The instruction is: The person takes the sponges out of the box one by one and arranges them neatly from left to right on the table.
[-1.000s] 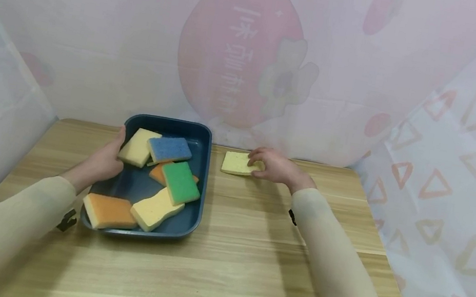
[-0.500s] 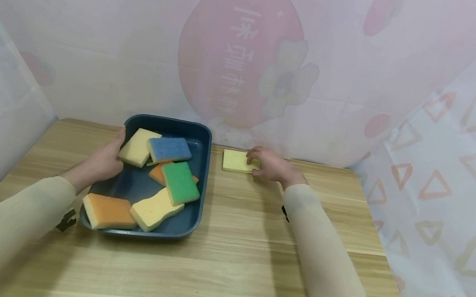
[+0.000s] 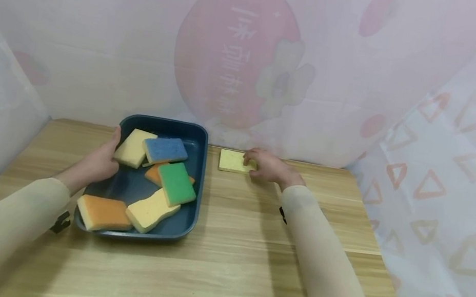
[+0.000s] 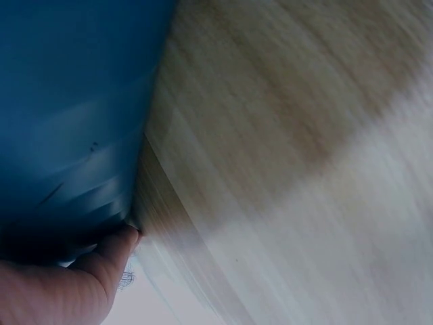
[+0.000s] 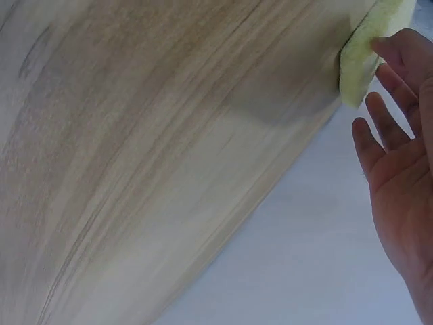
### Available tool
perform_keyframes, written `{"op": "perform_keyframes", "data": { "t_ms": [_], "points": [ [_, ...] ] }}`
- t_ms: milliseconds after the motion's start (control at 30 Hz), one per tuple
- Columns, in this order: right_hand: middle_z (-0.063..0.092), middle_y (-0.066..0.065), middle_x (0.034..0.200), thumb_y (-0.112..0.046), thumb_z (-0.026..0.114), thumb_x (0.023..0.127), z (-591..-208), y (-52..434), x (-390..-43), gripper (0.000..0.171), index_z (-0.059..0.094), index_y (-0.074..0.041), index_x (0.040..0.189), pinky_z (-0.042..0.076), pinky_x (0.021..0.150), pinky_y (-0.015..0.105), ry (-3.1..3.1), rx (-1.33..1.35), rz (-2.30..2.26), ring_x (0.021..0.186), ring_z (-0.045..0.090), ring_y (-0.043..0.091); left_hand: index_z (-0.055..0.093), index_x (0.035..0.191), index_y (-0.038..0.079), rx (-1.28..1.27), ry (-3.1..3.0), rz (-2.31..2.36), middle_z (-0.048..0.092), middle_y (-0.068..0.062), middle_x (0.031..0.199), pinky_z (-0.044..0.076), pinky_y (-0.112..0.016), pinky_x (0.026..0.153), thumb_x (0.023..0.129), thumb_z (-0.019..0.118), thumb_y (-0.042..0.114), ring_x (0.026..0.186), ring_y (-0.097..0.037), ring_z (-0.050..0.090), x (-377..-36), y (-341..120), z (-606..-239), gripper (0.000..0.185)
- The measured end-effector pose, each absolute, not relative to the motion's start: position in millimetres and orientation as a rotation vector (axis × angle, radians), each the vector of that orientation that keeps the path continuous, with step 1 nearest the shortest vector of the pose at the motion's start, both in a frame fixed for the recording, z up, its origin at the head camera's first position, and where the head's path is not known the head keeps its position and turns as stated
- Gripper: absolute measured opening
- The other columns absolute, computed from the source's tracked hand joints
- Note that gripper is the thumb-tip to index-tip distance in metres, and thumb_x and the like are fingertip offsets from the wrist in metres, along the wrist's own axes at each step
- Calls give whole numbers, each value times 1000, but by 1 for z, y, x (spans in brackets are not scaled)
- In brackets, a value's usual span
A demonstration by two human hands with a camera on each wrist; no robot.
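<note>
My left hand (image 3: 95,162) grips the left wall of a dark blue rectangular tray (image 3: 196,199); its thumb lies along the rim and the other fingers are hidden in the head view. Several sponges lie inside: a blue one (image 3: 166,149), a green one (image 3: 176,184), an orange one (image 3: 105,213), a wavy pale yellow one (image 3: 150,211) and a cream one (image 3: 135,148). At the table's back edge, my right hand (image 3: 270,166) pinches the right end of a light yellow sponge (image 3: 231,161) between thumb and finger. In the right wrist view this sponge (image 5: 362,54) rests on the wood.
The wooden table (image 3: 228,266) ends at a printed cloth wall (image 3: 141,50) behind the tray and light yellow sponge. Another patterned cloth wall (image 3: 438,211) stands along the right side. Part of an orange sponge (image 3: 153,172) shows beneath the green one.
The light yellow sponge has turned slightly and now lies straighter along the back edge. My right forearm has swung a little left. My left hand keeps its hold on the tray.
</note>
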State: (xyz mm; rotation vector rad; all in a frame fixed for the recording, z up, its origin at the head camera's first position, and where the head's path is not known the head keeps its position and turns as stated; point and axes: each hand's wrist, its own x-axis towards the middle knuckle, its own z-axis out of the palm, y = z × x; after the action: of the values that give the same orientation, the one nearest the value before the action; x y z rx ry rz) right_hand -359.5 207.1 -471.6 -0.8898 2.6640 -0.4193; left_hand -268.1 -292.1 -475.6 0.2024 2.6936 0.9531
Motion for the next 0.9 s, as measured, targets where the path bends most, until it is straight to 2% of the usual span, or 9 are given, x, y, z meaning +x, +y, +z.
{"op": "perform_keyframes", "data": {
  "t_ms": [133, 267, 300, 367, 433, 500, 733, 900],
  "points": [
    [59, 18, 177, -5, 73, 109, -467, 204, -357, 42, 72, -2, 151, 36, 145, 54, 2685, -908, -439, 171, 48, 41, -29, 177, -5, 207, 2713, 928, -8, -46, 185, 45, -67, 107, 102, 46, -7, 144, -64, 43, -269, -293, -476, 107],
    [61, 18, 174, -7, 73, 111, -460, 194, -352, 43, 70, -2, 154, 40, 143, 53, 2713, -989, -439, 169, 51, 39, -29, 177, -6, 227, 2718, 931, -4, -49, 184, 50, -55, 85, 101, 47, -8, 120, -58, 53, -269, -294, -477, 108],
    [61, 18, 174, -8, 73, 112, -458, 190, -351, 43, 69, -1, 154, 41, 142, 54, 2714, -1010, -437, 169, 51, 39, -29, 177, -5, 227, 2712, 940, -2, -50, 183, 48, -50, 78, 100, 47, -8, 110, -55, 56, -268, -295, -477, 108],
    [61, 19, 174, -9, 74, 113, -453, 182, -346, 43, 69, 0, 155, 43, 140, 54, 2709, -1050, -434, 168, 52, 39, -29, 177, -5, 229, 2708, 951, 0, -52, 182, 42, -43, 68, 100, 47, -9, 91, -46, 55, -268, -296, -478, 109],
    [60, 20, 175, -10, 73, 114, -449, 175, -342, 43, 68, 0, 155, 44, 139, 54, 2705, -1080, -435, 169, 51, 39, -29, 178, -5, 222, 2705, 958, 3, -53, 181, 40, -41, 65, 99, 47, -9, 79, -37, 50, -268, -297, -479, 109],
    [60, 18, 176, -11, 73, 115, -444, 168, -336, 43, 68, -1, 156, 45, 139, 54, 2709, -1094, -429, 169, 52, 38, -29, 178, -4, 219, 2706, 960, 5, -54, 180, 40, -41, 65, 100, 47, -8, 74, -33, 47, -268, -298, -480, 110],
    [58, 13, 178, -18, 73, 116, -432, 147, -315, 50, 64, -7, 164, 45, 139, 50, 2705, -1145, -407, 170, 52, 34, -26, 179, -6, 223, 2744, 921, 13, -56, 178, 46, -42, 71, 98, 50, -8, 79, -36, 54, -269, -301, -481, 110],
    [60, 11, 176, -19, 71, 117, -428, 130, -302, 49, 64, -9, 165, 46, 139, 46, 2677, -1210, -412, 168, 54, 31, -25, 179, -7, 221, 2744, 925, 12, -56, 178, 42, -41, 66, 99, 48, -8, 70, -30, 45, -269, -301, -480, 108]
  ]
}}
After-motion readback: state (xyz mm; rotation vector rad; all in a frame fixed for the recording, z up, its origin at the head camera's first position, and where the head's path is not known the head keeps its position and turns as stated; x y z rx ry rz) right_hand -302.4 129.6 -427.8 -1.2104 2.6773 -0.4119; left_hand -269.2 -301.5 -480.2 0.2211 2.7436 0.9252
